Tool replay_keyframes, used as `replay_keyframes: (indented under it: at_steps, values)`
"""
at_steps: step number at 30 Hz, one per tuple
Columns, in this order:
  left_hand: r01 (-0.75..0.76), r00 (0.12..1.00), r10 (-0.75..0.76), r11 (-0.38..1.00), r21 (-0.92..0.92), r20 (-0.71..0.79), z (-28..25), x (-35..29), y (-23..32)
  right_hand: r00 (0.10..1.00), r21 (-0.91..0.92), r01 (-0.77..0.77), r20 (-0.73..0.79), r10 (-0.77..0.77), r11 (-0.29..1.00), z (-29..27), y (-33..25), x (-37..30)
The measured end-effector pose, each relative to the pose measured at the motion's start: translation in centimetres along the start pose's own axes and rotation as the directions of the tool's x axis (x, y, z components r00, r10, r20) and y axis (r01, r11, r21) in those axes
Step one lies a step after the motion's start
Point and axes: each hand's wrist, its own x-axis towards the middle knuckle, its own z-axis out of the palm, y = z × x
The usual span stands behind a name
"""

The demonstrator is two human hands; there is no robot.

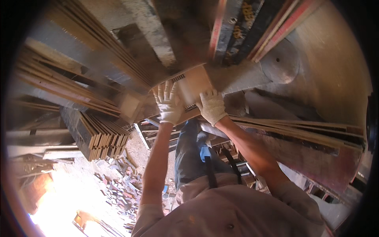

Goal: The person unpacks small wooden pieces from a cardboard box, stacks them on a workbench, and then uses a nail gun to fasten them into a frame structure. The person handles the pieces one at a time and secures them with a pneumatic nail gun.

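Observation:
A light brown wooden board [196, 82] lies in front of me, with dark comb-like marks at its far and near edges. My left hand [169, 103], in a pale knitted work glove, presses on its left part, fingers stretched out and spread. At the right edge of the board, my right hand [212, 106] wears a matching glove. Its fingers are bent over that edge, and their tips are partly hidden. What lies beneath the board cannot be made out.
Long plywood strips [71, 89] are stacked on the left, above a bundle of cut strips [104, 138]. More boards [300, 132] lie at the right. Dark planks [241, 31] stand at the far side, beside a round metal plate [280, 61]. Wood offcuts [124, 183] litter the floor.

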Motion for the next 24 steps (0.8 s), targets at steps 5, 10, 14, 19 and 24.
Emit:
replay_keyframes:
  at_steps: [5, 10, 14, 19, 24]
  values:
    - [0.257, 0.966, -0.257, 0.966, 0.002, 0.021, 0.9, 0.2, 1.9, 0.905, -0.15, -0.036, -0.423, -0.031, 0.988, -2.7, -1.9, 7.8]
    - [0.623, 0.725, -0.628, 0.773, 0.121, 0.282, 1.3, 0.1, 2.8, 0.925, -0.207, -0.366, 0.024, 0.378, 0.908, 0.7, -1.1, 8.2]
    - [0.577, 0.663, -0.523, 0.813, 0.08, 0.535, 1.6, 1.7, 1.3, 0.885, -0.227, -0.394, 0.168, 0.435, 0.89, 3.1, -0.9, 7.4]
    - [0.578, 0.757, -0.595, 0.803, 0.148, 0.269, 1.1, 1.3, 1.8, 0.939, 0.007, -0.332, 0.098, 0.33, 0.943, 2.2, -0.1, 7.1]
    - [0.636, 0.749, -0.564, 0.467, -0.614, 0.347, -2.4, -0.3, -2.5, 0.938, 0.364, -0.199, -0.197, 0.284, 0.91, 1.0, 5.2, 4.9]
